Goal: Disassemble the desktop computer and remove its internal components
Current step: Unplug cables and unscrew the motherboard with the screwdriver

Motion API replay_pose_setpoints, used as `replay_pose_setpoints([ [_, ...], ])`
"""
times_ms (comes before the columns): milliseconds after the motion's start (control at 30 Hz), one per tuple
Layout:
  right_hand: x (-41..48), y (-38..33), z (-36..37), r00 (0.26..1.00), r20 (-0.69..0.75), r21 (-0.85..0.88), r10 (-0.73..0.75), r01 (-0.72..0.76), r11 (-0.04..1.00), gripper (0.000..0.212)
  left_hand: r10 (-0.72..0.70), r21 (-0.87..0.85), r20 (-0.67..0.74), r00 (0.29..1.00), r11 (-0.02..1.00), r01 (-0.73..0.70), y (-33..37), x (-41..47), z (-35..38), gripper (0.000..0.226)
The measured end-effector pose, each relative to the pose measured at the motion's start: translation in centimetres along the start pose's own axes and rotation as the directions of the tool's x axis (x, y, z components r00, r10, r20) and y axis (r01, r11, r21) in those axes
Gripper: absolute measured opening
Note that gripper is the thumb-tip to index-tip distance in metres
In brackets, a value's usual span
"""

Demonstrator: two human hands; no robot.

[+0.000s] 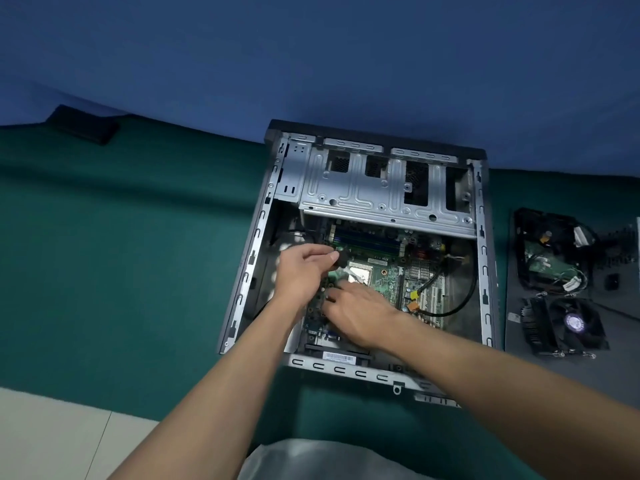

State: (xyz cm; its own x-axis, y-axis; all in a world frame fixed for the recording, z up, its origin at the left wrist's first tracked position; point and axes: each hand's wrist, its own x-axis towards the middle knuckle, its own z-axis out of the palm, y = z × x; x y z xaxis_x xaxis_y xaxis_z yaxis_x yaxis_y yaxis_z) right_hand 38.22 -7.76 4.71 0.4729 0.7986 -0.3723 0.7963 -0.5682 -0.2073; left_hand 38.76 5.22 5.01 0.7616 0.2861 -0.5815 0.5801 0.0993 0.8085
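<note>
Caution: left hand (304, 271) grips screwdriver (341, 258), right hand (360, 315) (hold unclear) rests on mobo (386, 282); a slip may gouge traces.

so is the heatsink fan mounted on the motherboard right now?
No: the heatsink fan lies outside the case, to its right, and the CPU on the motherboard is bare.

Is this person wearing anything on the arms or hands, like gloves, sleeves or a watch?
No. The left hand and right hand are bare, without gloves or rings in view, and both forearms show no sleeves, watch or bands.
</note>
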Motion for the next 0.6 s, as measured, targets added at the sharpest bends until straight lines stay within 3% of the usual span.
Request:
replay_pose_setpoints([
  [67, 0.5, 0.4, 0.7, 0.988, 0.131, 0.072, 0.086, -0.096, 0.993, 0.015, -0.044, -0.003, -0.004, 0.999, 0.999, 0.044, -0.4, 0.0, 0.1, 0.013],
  [133, 0.9, 0.9, 1.4, 0.948, 0.272, 0.265, 0.165, -0.238, 0.934, 0.021, -0.097, 0.227, -0.082, 0.992, 0.967, 0.114, -1.4, 0.1, -0.1, 0.016],
  [200, 1.2, 1.2, 1.8, 0.927, 0.324, 0.372, 0.188, -0.308, 0.876, 0.019, -0.118, 0.634, -0.125, 0.985, 0.754, 0.171, -2.4, -0.3, -0.7, 0.018],
  [267, 1.5, 1.2, 2.0, 0.919, 0.342, 0.395, 0.196, -0.33, 0.858, 0.015, -0.205, 0.8, -0.067, 0.976, 0.574, 0.176, -2.8, -0.8, -0.9, 0.015],
  [367, 2.0, 1.1, 2.0, 0.914, 0.341, 0.378, 0.222, -0.349, 0.857, 0.013, -0.22, 0.884, -0.004, 0.976, 0.456, 0.107, -2.7, -0.9, -0.4, 0.024],
  [467, 2.3, 0.9, 2.0, 0.907, 0.333, 0.35, 0.259, -0.374, 0.859, 0.016, -0.183, 0.927, 0.06, 0.981, 0.374, 0.013, -2.7, -0.8, -0.1, 0.013],
  [600, 2.3, 0.1, 1.9, 0.913, 0.287, 0.217, 0.29, -0.357, 0.909, 0.023, -0.194, 0.96, 0.095, 0.976, 0.279, -0.038, -3.0, -0.4, -0.3, 0.02],
])
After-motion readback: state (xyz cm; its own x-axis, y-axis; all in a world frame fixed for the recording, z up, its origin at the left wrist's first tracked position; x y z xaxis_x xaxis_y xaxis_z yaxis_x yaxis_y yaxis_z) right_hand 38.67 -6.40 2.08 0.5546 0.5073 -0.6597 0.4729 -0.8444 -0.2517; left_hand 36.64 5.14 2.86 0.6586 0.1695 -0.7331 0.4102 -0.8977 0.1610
